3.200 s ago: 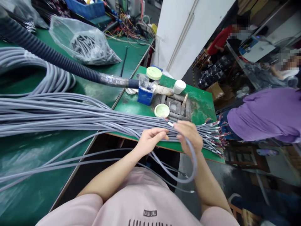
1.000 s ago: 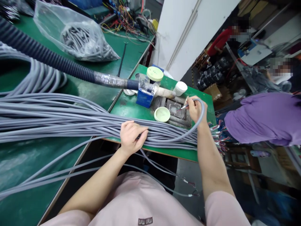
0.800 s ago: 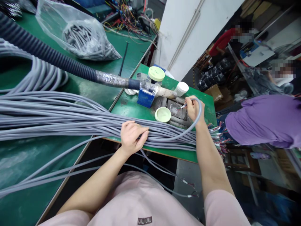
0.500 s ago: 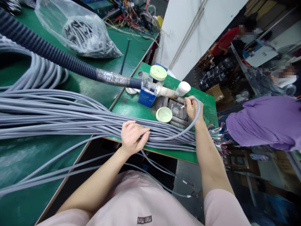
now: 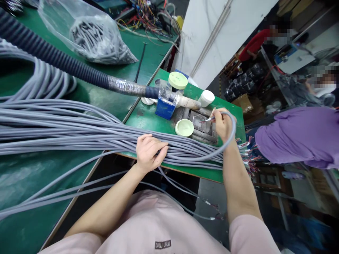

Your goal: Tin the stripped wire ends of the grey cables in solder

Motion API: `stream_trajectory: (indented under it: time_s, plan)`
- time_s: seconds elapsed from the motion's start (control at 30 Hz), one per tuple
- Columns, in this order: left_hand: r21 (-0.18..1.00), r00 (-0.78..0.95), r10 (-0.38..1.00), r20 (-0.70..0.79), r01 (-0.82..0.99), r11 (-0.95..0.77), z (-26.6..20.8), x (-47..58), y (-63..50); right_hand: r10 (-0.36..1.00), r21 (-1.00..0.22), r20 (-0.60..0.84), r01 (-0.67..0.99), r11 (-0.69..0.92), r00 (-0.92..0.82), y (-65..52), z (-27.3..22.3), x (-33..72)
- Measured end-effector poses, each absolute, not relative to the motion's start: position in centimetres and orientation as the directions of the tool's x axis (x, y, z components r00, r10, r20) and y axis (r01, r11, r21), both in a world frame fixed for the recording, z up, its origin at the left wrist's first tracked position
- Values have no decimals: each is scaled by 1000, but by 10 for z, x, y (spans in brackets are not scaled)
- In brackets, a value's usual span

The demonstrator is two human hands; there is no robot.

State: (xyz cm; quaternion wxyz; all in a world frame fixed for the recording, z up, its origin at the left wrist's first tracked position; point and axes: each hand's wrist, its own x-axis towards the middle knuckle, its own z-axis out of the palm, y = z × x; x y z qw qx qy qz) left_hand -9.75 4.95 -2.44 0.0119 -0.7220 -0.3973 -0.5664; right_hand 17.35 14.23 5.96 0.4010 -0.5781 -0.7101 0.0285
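My right hand (image 5: 222,124) pinches a grey cable (image 5: 232,132) near its end, and the cable loops back round the outside of the hand. Thin stripped wires (image 5: 207,120) stick out leftward from the fingers, over the square recess of a solder pot (image 5: 199,122). My left hand (image 5: 150,152) lies curled on a thick bundle of grey cables (image 5: 182,146), its thumb and index finger near each other; the other fingertips are partly hidden. Between the bundle and the pot stands an open pale green jar lid or shallow dish (image 5: 184,128).
A black corrugated hose (image 5: 87,73) ends in a nozzle beside the pot, near a blue box (image 5: 164,108). Behind stand a lidded tub (image 5: 178,80) and a white cup (image 5: 207,98). A bag of cable pieces (image 5: 97,38) lies back left. A person in purple (image 5: 296,137) is at right.
My right hand has moved a little to the right with the cable, and the wire ends have drawn slightly rightward over the pot. My left hand stays on the bundle.
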Motion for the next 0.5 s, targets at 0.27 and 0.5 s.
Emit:
stream_trajectory:
  time_s: [0.27,0.5]
  plan:
    - [765,-81,768,636,199,-612,-19,-87,37,612,-393,757,589,706,-229,-1,75,142]
    - [771,463,886,-38,-550,321,-11,-28,-5,577,-363,779,576,733,-243,-58,19,129]
